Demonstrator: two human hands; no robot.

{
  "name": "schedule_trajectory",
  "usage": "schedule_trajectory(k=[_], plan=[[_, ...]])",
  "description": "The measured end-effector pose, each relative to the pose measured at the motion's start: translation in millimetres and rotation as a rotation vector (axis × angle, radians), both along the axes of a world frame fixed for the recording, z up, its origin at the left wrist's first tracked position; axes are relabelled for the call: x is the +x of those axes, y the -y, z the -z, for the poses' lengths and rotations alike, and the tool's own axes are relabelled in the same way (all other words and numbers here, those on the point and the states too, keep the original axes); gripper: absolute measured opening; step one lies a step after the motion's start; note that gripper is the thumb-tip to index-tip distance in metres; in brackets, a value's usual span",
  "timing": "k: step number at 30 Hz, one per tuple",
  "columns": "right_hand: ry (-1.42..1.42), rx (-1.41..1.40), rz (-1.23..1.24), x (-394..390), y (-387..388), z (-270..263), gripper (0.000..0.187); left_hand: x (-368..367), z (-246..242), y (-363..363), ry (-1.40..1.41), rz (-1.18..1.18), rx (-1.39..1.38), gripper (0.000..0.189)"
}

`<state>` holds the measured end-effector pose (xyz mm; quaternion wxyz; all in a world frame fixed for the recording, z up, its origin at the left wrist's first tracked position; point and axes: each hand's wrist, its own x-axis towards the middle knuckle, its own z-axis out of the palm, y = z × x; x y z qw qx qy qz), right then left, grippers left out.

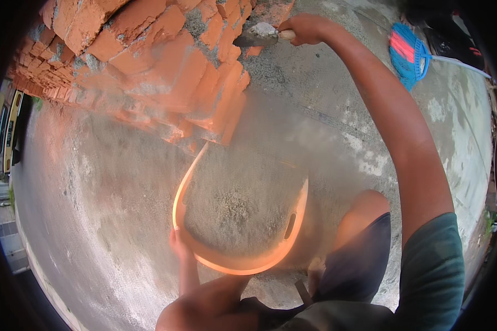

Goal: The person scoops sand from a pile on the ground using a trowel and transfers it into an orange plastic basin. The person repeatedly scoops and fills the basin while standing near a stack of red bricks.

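Observation:
My right hand (308,29) is stretched far forward and grips the wooden handle of a trowel (248,40). A pale grey lump (263,29), apparently mortar or rubble, lies on its blade. The trowel is beside the near end of a stack of red clay bricks (170,66), which carry grey mortar residue. Close to my body, my left hand (180,245) holds the left rim of an orange U-shaped plastic scoop (248,265). A slot handle shows in its right side, and its open end faces the bricks. Grey gritty material covers the inside; its depth is unclear.
A broom (410,58) with blue and pink bristles lies at the upper right, its pale stick running to the right. Rough, stained concrete floor (120,198) surrounds me. At the far left edge stands a yellow vehicle (12,132). My bent knees flank the scoop's near side.

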<state>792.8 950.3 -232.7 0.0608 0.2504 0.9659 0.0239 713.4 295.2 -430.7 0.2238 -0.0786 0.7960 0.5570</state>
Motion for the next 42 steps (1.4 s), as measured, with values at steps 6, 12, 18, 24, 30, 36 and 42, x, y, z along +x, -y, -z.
schedule_trajectory(k=[6,12,18,24,30,36,42], plan=[[0.107,-0.086,-0.109,42.9,15.8,5.6,0.052,3.2,-1.2,-10.2,0.028,-0.008,0.044,0.025],[-0.029,-0.564,0.289,1.0,8.9,-8.7,0.031,-0.2,-0.1,-7.0,0.03,-0.046,0.069,0.022],[0.057,-0.397,0.114,-27.6,31.5,18.9,0.044,1.2,3.2,-6.1,0.059,-0.08,0.052,0.025],[0.031,0.078,-0.131,40.4,-23.8,13.3,0.053,0.9,0.2,-11.5,0.066,-0.059,0.053,0.022],[0.108,0.048,0.013,6.2,17.5,4.3,0.053,-0.1,7.1,-10.4,0.055,-0.001,0.045,0.024],[0.097,-0.31,0.182,47.8,24.3,-6.1,0.046,0.4,-10.0,-7.2,0.061,-0.032,0.069,0.024],[0.275,-0.342,0.189,-43.5,-38.5,29.4,0.053,1.1,15.7,-11.4,0.055,0.0,0.049,0.025]])
